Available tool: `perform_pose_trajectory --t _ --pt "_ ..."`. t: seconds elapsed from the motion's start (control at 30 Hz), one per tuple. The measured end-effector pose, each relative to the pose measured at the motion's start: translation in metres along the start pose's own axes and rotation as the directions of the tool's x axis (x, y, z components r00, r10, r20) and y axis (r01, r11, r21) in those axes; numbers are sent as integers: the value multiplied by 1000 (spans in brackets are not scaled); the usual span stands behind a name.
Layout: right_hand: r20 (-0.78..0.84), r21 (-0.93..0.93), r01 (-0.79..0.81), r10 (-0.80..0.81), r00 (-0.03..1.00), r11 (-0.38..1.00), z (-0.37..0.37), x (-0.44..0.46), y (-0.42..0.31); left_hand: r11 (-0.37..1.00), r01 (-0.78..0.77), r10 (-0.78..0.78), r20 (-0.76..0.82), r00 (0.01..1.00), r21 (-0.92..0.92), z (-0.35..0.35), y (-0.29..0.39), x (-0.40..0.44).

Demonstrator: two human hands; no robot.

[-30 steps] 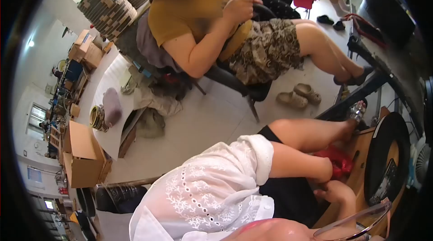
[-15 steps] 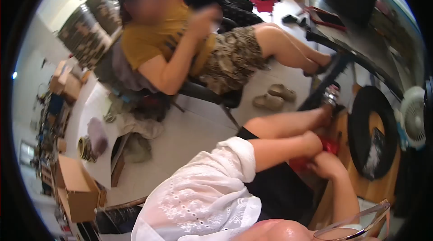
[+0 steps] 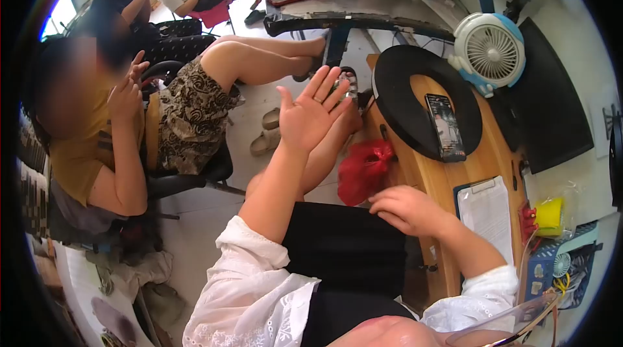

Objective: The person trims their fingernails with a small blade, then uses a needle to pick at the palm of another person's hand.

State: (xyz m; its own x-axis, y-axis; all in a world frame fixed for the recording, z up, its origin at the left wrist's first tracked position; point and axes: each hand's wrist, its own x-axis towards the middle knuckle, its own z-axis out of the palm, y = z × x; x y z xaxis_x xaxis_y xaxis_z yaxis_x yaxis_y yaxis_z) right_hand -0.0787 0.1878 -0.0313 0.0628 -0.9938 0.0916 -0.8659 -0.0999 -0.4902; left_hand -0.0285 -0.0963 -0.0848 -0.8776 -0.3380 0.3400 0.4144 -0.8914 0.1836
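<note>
My left hand is raised palm up with its fingers spread, a ring on one finger, and holds nothing. Close to the wooden table's edge, a red plastic bag hangs with its top gathered. My right hand is just below and right of the bag, fingers loosely extended and nothing visible in them. Its fingertips are near the bag's lower side; whether they touch it I cannot tell.
On the wooden table lie a black ring-shaped disc, a phone and a clipboard. Behind them stand a fan and a dark monitor. A seated person is at left, with sandals on the floor.
Both my hands were together at the red bag; now they are apart, the left lifted away with its palm open. The view has swung right, showing more of the table.
</note>
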Motion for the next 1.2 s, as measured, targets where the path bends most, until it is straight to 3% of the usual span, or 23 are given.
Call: perform_pose_trajectory --t 0.1,0.17,0.23,0.37,0.5,0.63,0.7,0.83,1.03,1.07,1.2 --pt "-134 -27 -130 126 983 991 -1 -31 -18 997 21 -12 122 993 -77 7 -1 -5" --pt "-203 -9 -189 183 962 982 0 -46 -29 996 43 -35 106 994 -74 7 -3 -7" --pt "-386 -128 -291 222 895 948 -6 -67 -41 996 67 -53 232 971 -52 -4 -6 -4" --pt "-562 -309 -549 317 764 776 -7 -115 -47 999 48 -49 89 995 15 -35 -13 -5" --pt "-629 -298 -739 458 628 604 -4 -158 -50 996 64 -61 -44 997 57 -22 -22 -10" --pt "-620 -326 -783 506 600 530 11 -183 -55 993 73 -68 -48 997 96 -10 -31 -12" --pt "-607 -307 -795 535 587 524 18 -188 -54 979 65 -38 -140 989 195 -6 -35 -14" --pt "-649 -272 -793 505 569 544 15 -189 -47 973 101 -70 -154 986 210 -11 -39 -16" --pt "-673 -197 -774 491 553 602 12 -187 -35 947 233 -118 -436 892 220 -26 -49 -14" --pt "-690 -214 -783 478 545 584 14 -188 -32 948 265 -176 -401 899 177 -27 -48 -15" --pt "-727 -214 -775 433 533 594 5 -184 -7 915 280 -113 -481 869 290 -22 -56 -13"
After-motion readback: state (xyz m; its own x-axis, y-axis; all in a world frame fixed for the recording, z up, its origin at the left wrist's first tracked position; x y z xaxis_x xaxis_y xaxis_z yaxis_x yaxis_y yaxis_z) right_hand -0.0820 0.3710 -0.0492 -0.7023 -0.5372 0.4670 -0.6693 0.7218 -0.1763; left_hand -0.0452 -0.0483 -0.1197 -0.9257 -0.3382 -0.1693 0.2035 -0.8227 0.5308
